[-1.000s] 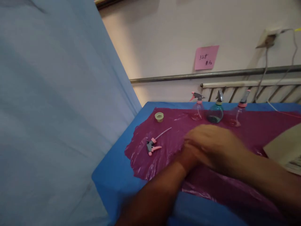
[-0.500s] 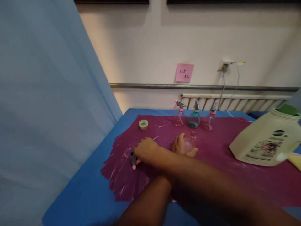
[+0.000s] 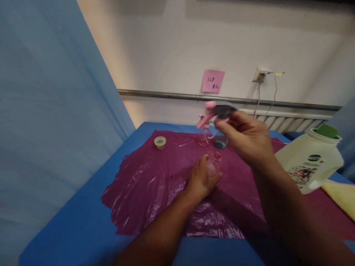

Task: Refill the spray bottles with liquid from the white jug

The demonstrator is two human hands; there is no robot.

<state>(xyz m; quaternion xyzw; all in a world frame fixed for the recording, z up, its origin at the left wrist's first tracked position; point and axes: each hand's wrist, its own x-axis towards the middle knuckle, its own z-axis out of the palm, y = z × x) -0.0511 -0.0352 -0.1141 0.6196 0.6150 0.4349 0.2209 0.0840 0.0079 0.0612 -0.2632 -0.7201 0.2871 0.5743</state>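
My left hand (image 3: 202,175) is wrapped round a clear pinkish spray bottle (image 3: 213,167) whose open neck shows no sprayer on it. Raised above and to the right of that bottle, my right hand (image 3: 249,136) pinches a grey and pink trigger sprayer head (image 3: 222,110); its thin tube hangs below, curving to the left. Behind stand a clear bottle (image 3: 203,139) with its sprayer fitted and a teal bottle (image 3: 220,142), partly hidden by the sprayer head. My right hand and forearm cover the area right of the teal bottle.
A small pale cup (image 3: 160,142) stands at the back left of the purple plastic sheet (image 3: 138,184) on the blue table cover (image 3: 69,218). To the right are a large cream jug (image 3: 313,159) and a yellow cloth (image 3: 340,194). A blue curtain (image 3: 55,111) hangs at left.
My right hand has lifted the sprayer head off the sheet at left and carried it up and right, uncrossing my arms. My left hand still holds the bottle. The view has shifted slightly.
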